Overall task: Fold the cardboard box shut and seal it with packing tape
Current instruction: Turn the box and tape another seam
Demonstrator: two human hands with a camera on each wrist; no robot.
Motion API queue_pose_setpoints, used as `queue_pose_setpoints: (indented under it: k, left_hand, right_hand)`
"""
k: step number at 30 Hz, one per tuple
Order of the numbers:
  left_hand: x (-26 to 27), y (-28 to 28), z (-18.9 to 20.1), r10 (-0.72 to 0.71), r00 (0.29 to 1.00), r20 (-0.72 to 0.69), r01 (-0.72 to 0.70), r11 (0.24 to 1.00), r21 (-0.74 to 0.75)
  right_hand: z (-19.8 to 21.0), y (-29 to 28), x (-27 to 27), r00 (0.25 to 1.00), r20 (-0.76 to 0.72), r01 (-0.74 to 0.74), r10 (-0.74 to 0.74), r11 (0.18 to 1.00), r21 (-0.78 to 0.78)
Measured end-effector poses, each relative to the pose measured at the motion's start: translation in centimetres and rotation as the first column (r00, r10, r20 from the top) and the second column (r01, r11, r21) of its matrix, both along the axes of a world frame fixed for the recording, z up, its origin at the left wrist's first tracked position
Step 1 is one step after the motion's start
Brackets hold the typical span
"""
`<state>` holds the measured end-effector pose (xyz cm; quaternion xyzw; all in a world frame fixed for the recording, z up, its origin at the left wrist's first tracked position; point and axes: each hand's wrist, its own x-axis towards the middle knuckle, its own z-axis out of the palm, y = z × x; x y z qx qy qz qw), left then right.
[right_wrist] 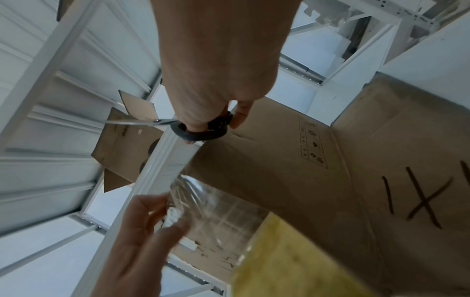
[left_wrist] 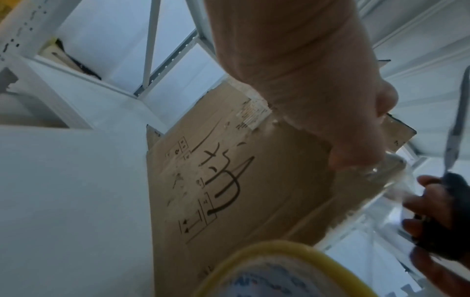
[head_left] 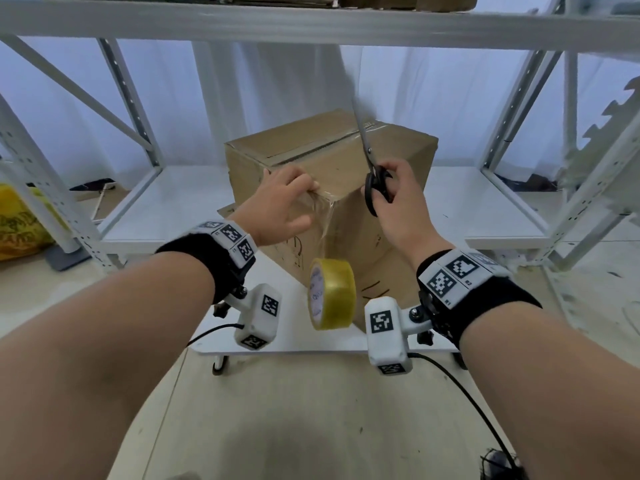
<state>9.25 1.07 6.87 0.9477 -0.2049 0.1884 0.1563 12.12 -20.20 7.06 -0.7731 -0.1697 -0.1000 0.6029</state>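
Cardboard box (head_left: 332,188): stood on a low white platform (head_left: 263,341) in front of white metal shelving (head_left: 311,26), top flaps folded down and meeting along a centre seam, over which a run of clear tape already lay; handwritten marks on the near sides. Strip of clear tape (head_left: 327,223): came over the box's near top corner and hung down the near vertical edge, unbroken, to the roll below; presumably kept taut by the roll's own weight, so it could be severed cleanly. Roll of packing tape (head_left: 331,298): yellowish, dangled against the lower part of the box's near edge, uncut, and whether it touched the platform could not be told. Left hand (head_left: 284,206): placed at the box's near top corner, fingers curled over the edge and pinning the tape to the cardboard, thumb spread apart beside the strip; the grip looked meant to stop the seal peeling back while the cut was made. Right hand (head_left: 391,195): to the right of that corner, level with the box's top edge, thumb and fingers threaded through and closed round the black handles of the scissors (head_left: 372,168). Scissors: blades pointed up past the box top, together or nearly so, well clear of the strip; not yet brought to it. Status, as judged: flaps closed, seam taped, cut of the strip outstanding.
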Motion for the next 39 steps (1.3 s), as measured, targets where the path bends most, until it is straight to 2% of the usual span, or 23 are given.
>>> queue_pose_setpoints:
  k: [5,6,8,10,12,16,20,31,34,39]
  left_hand:
    - [-1.2,-1.5,0.3,0.05,0.999,0.017,-0.044,0.968,-0.247]
    - [-1.4,-2.0,0.6,0.092,0.996,0.016,-0.087,0.974,-0.211]
    - [-1.5,-3.5,1.0,0.212,0.977,0.004,-0.212,0.977,0.017]
    - [-1.6,-5.1,1.1,0.317,0.948,-0.016,-0.307,0.929,0.207]
    - [-1.7,-6.9,1.2,0.382,0.924,-0.033,-0.365,0.902,0.23]
    - [-1.3,-9.0,1.6,0.442,0.897,-0.005,-0.435,0.883,0.174]
    - [-0.9,-8.5,1.7,0.394,0.919,-0.025,-0.392,0.918,0.063]
    - [-2.5,-2.4,1.8,0.168,0.985,-0.029,-0.17,0.98,-0.105]
    - [-2.8,-1.5,1.8,0.129,0.991,-0.04,-0.132,0.985,-0.108]
    - [-4.1,-2.6,0.8,0.151,0.983,-0.108,-0.167,0.972,-0.168]
  right_hand:
    - [-0.4,1.0,0.4,1.0,-0.002,-0.014,0.014,0.999,-0.029]
    - [-0.4,1.1,0.4,1.0,-0.011,-0.014,0.014,1.0,-0.011]
    - [-0.3,1.2,0.4,0.999,-0.036,-0.009,0.011,0.999,0.043]
    - [-0.1,1.2,0.3,0.998,-0.061,0.003,0.003,0.995,0.103]
    - [0.0,1.1,0.1,0.998,-0.068,0.015,-0.006,0.992,0.129]
    - [0.3,0.6,-0.4,0.998,-0.05,0.035,-0.029,0.992,0.12]
    - [0.6,-0.1,-0.8,0.999,-0.033,0.015,-0.012,0.994,0.11]
    - [1.2,0.1,-1.5,0.995,-0.054,-0.073,0.081,0.988,0.138]
    - [1.2,0.6,-1.6,0.991,-0.042,-0.122,0.125,0.99,0.07]
    - [0.6,1.7,-1.8,0.98,-0.039,-0.198,0.196,0.978,-0.062]
